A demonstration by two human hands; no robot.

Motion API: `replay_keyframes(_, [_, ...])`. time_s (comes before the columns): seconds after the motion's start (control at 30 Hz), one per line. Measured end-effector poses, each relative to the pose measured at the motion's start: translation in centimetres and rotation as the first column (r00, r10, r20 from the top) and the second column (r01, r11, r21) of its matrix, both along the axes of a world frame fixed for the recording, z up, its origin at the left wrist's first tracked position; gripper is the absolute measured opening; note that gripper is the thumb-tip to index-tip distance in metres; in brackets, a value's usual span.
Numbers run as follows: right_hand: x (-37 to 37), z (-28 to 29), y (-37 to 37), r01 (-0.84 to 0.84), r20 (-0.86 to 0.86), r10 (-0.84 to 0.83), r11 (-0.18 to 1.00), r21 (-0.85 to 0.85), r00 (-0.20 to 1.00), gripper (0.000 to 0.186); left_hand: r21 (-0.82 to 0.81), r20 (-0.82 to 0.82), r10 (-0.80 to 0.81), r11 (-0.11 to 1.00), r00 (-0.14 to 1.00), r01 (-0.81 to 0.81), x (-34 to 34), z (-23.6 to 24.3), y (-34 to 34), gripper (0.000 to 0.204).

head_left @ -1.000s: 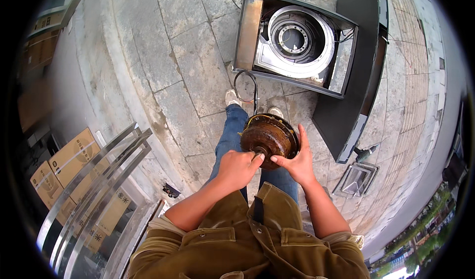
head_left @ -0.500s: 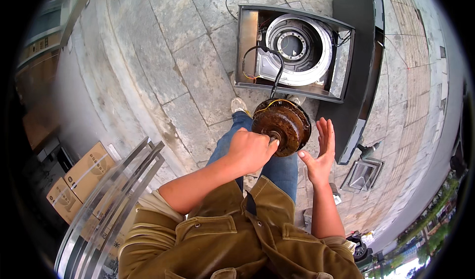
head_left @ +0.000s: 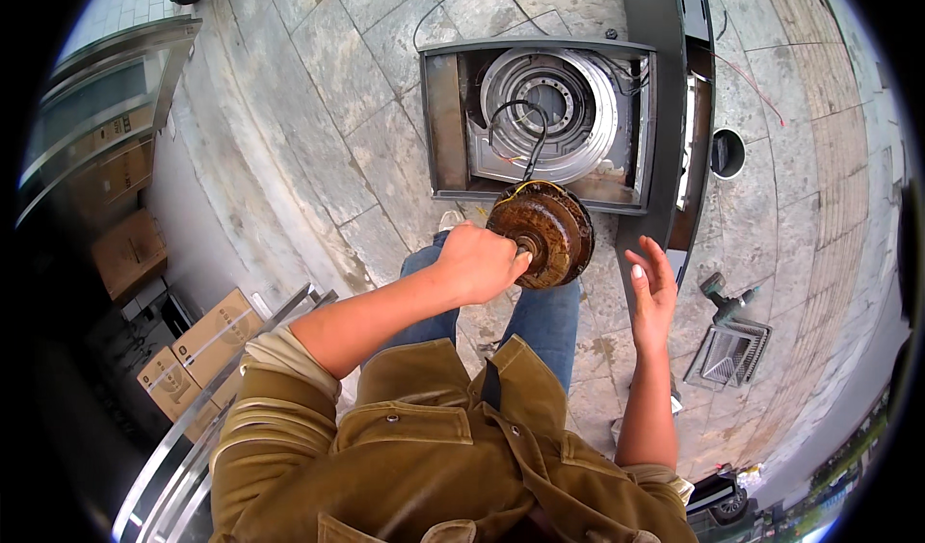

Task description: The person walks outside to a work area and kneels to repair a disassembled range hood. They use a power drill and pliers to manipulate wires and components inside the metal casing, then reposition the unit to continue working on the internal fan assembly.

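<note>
right hand [head_left: 653,288] off one rusty motor [head_left: 541,233], left hand [head_left: 479,262] gripping

Left hand: the left hand [head_left: 479,262] grips the centre shaft of the rusty round motor [head_left: 541,232], fingers closed on it.
Right hand: the right hand [head_left: 652,291] hangs open just right of the motor, palm facing it, not touching.
Cable: a black cable [head_left: 520,138] loops from the motor's far edge into the grey metal housing [head_left: 438,119].
Housing: lies open on the stone paving [head_left: 318,109], far from the person, a silver ring [head_left: 549,114] inside.
Near left: cardboard boxes [head_left: 207,336] beside a metal railing [head_left: 178,466].
Right: a drill [head_left: 725,297] on the paving.
</note>
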State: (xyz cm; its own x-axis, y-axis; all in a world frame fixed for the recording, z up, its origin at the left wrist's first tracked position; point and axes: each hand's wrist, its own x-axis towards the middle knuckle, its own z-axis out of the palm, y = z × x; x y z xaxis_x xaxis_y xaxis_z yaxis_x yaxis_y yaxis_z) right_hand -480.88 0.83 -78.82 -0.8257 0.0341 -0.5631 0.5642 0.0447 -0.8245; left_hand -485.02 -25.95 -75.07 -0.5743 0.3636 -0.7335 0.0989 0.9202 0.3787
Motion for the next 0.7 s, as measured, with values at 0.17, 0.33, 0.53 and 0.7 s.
replay_keyframes(0.17, [1.1, -1.6, 1.3, 0.105, 0.073, -0.106, 0.994, 0.013, 0.992, 0.047, 0.002, -0.052, -0.113, 0.994, 0.992, 0.113, -3.8, -2.7, 2.0, 0.048])
replay_keyframes(0.33, [1.0, -3.1, -0.6, 0.187, 0.115, -0.188, 0.982, 0.016, 0.975, 0.045, 0.029, -0.083, -0.212, 0.976, 0.974, 0.215, -7.4, -6.5, 2.6, 0.049])
replay_keyframes(0.53, [-2.7, -6.0, -7.4, 0.035, -0.117, 0.0, 0.953, 0.3, 0.993, 0.052, 0.105, -0.081, -0.284, 0.951, 0.956, 0.291, -11.1, -12.2, 1.3, 0.047])
replay_keyframes(0.7, [-9.3, -10.4, -14.1, -0.164, -0.22, 0.307, 0.85, 0.5, 0.926, 0.057, 0.179, -0.198, -0.335, 0.912, 0.921, 0.37, -13.0, -17.4, -1.2, 0.035])
